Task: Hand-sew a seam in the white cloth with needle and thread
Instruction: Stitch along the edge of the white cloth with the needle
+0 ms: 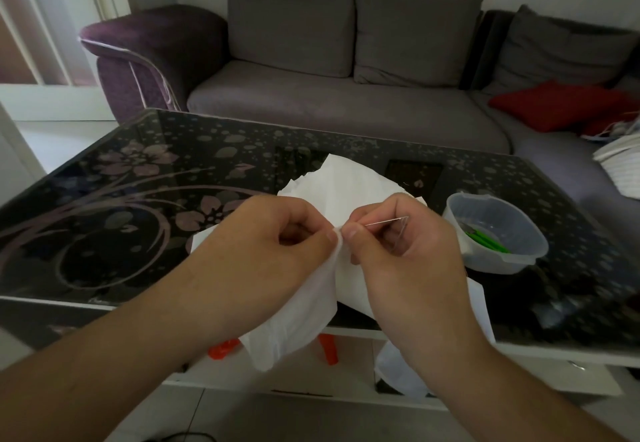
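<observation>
**Both hands pinch the white cloth at the needle**

A long grey fabric sofa (346, 95) with a purple armrest fills the far side of the room, a red cushion (561, 104) lying on its right part. In front of it stands a black glass-topped table (121, 199) printed with pale flowers and swirls. The crumpled white cloth (346, 182) lies partly on this table near its front edge and hangs over that edge below the hands. A translucent round plastic tub (498, 237) sits on the table just right of the cloth, with something green inside it.

The left hand (277, 234) has its fingers curled, thumb and forefinger pinching a folded edge of the cloth. The right hand (398, 241) is curled too, thumb and forefinger pinching the thin silver needle (384, 221), whose point meets the cloth fold right between the two hands. A faint thread runs down from the needle's eye end across the right palm.
</observation>
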Demonstrator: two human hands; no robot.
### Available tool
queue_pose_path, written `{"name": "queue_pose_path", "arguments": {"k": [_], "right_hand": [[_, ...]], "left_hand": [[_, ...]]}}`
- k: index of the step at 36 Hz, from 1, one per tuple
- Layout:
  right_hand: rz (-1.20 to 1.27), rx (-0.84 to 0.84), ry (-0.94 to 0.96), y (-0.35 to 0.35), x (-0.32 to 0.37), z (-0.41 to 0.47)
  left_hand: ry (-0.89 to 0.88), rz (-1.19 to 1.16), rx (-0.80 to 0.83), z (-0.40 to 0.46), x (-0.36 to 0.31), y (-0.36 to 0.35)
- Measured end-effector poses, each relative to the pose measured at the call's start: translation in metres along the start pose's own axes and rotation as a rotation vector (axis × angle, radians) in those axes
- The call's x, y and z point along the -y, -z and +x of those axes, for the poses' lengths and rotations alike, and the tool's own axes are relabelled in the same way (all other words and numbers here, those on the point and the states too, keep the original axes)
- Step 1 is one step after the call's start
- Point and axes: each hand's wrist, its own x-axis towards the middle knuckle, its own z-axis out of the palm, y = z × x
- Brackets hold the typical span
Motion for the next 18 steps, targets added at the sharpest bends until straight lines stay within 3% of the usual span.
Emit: {"name": "queue_pose_path", "arguments": {"k": [6,18], "right_hand": [[0.083,0.076,-0.118,0.005,0.000,0.004],[0.262,0.255,-0.215,0.011,-0.002,0.014]], "left_hand": [[-0.008,0.179,-0.045,0.001,0.000,-0.001],[0.015,0.208,-0.027,0.003,0.000,0.002]]}}
